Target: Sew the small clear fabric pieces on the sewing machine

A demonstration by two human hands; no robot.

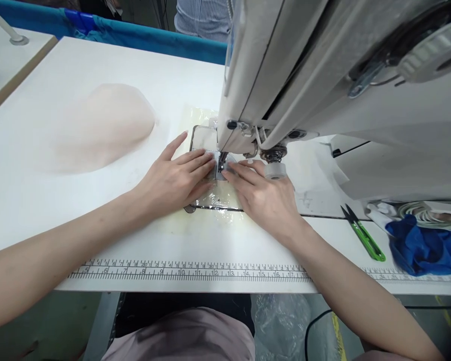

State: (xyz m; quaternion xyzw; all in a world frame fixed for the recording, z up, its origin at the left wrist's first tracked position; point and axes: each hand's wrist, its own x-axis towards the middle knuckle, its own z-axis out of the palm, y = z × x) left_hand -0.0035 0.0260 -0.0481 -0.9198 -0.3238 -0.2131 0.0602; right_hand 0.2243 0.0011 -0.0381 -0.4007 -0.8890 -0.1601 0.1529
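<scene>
My left hand lies palm down on the left of the sewing machine's needle plate, fingers stretched out and thumb apart. From the right, my right hand reaches in with its fingers extended flat, fingertips close beside the presser foot. The sewing machine stands over both hands. Clear, shiny film covers the bed around the plate. Whether any thin fabric lies beneath my fingertips I cannot make out. On the table to the left rests a sheer beige piece of material, rounded and faint in outline.
A printed ruler strip runs along the front edge of the white table. Green thread snips and a crumpled blue cloth lie at the right. Teal fabric borders the back, with a person in a striped shirt beyond.
</scene>
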